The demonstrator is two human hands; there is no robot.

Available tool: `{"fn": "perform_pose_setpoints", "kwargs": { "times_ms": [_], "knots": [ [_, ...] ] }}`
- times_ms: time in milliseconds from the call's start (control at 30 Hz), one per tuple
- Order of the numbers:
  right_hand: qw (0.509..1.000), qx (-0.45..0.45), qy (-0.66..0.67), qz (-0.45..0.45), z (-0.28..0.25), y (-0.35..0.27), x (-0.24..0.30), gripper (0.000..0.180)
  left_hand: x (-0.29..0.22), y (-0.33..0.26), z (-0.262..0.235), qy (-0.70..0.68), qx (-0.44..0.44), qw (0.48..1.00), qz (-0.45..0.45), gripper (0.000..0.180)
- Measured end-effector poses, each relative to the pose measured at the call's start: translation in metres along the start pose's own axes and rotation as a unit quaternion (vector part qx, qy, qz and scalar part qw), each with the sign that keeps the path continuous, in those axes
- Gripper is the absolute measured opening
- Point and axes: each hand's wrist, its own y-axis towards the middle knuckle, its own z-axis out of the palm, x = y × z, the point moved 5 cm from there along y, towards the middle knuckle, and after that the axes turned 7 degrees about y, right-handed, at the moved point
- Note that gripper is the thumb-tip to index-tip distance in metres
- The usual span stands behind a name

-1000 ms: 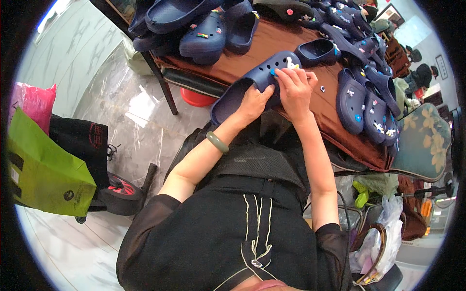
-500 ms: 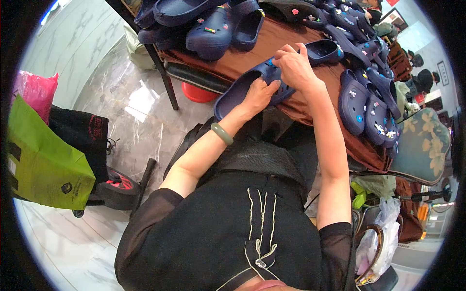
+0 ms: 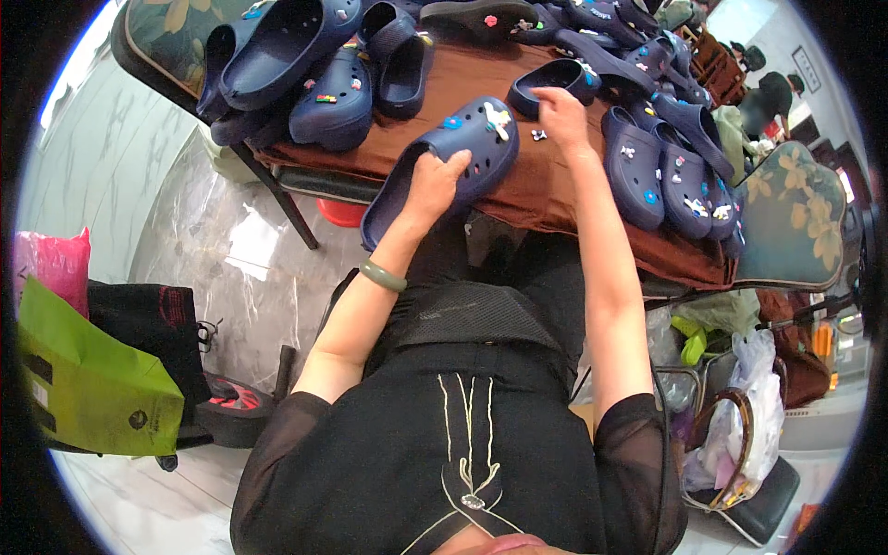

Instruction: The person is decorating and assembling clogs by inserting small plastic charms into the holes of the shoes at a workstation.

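My left hand (image 3: 432, 191) grips a navy blue clog (image 3: 462, 139) at its opening, with the thumb on top of the upper. The clog tilts up to the right over the table's edge, and a white charm (image 3: 498, 120) and a blue charm (image 3: 452, 122) sit on its holed toe. My right hand (image 3: 564, 122) is apart from that clog, its fingers curled together at the rim of another navy clog (image 3: 592, 81) lying on the table. What those fingers hold, if anything, is hidden. Just below them a small white and dark charm (image 3: 539, 136) lies on the brown cloth.
A brown cloth (image 3: 518, 185) covers the table. Navy clogs (image 3: 331, 102) are piled at the left, and more clogs with charms (image 3: 638, 166) stand at the right. A floral-backed chair (image 3: 795, 217) is beyond them. A green bag (image 3: 102, 370) hangs at the left.
My right hand has left the held clog and moved to the other clog's rim. My left hand has turned the held clog so its charm-covered toe shows. The whole view has shifted.
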Motion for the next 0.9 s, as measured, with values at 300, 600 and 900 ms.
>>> {"fn": "perform_pose_setpoints", "kwargs": {
  "times_ms": [300,600,900],
  "knots": [
    [0.972,0.114,-0.072,0.191,0.019,-0.060,-0.060,0.026,0.019,0.033,-0.007,-0.005,-0.004,1.000,0.002,0.020],
    [0.981,0.019,-0.178,0.075,0.021,-0.075,-0.010,0.023,0.013,0.032,-0.006,-0.021,0.017,0.999,-0.033,0.020],
    [0.976,-0.120,0.179,0.027,0.031,-0.074,0.060,0.016,0.011,0.033,-0.006,0.045,-0.021,0.999,-0.006,0.023]
  ]
}}
